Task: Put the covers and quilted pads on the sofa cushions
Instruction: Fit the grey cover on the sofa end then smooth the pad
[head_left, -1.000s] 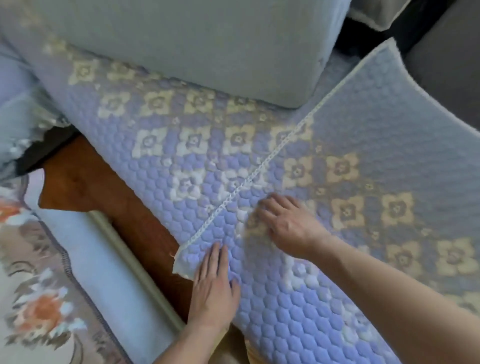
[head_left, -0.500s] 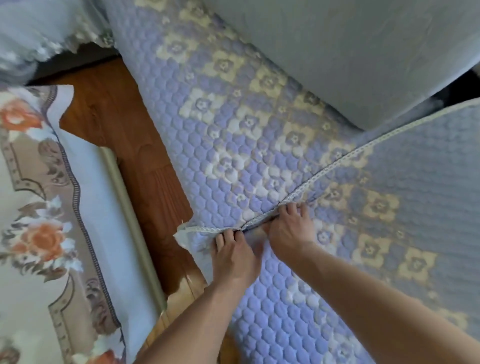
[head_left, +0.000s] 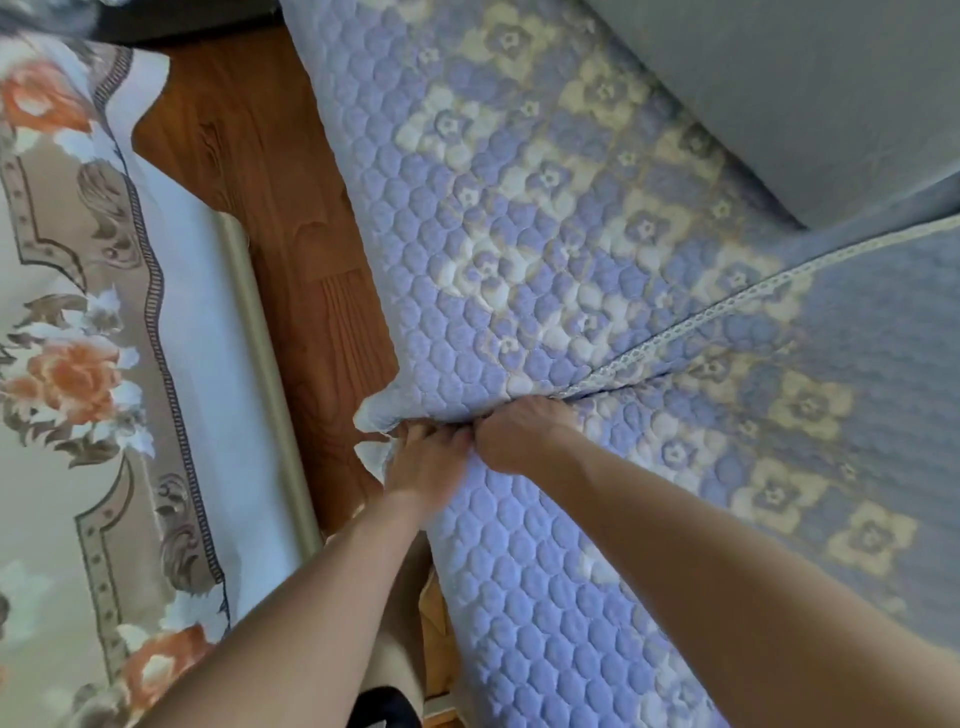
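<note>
Two quilted pads meet at a seam on the sofa front edge. Near quilted pad (head_left: 561, 587): lilac, puffy hexagon stitching, cream flower blocks, lace trim (head_left: 727, 306) along its edge. Far quilted pad (head_left: 467, 218): same fabric, lying under the grey cushion (head_left: 810, 88). Since a second ago both hands have moved from lying flat on the near pad to its trimmed edge at the seam. Left hand (head_left: 428, 462) now sits at the pad's corner, fingertips tucked into the gap; right hand (head_left: 519, 434) just beside it, fingers curled down into the seam, apparently gripping the pad edge. Beyond: wooden floor (head_left: 270, 171), smooth, reddish; floral rug (head_left: 78, 332), woven, orange roses, scalloped border.
</note>
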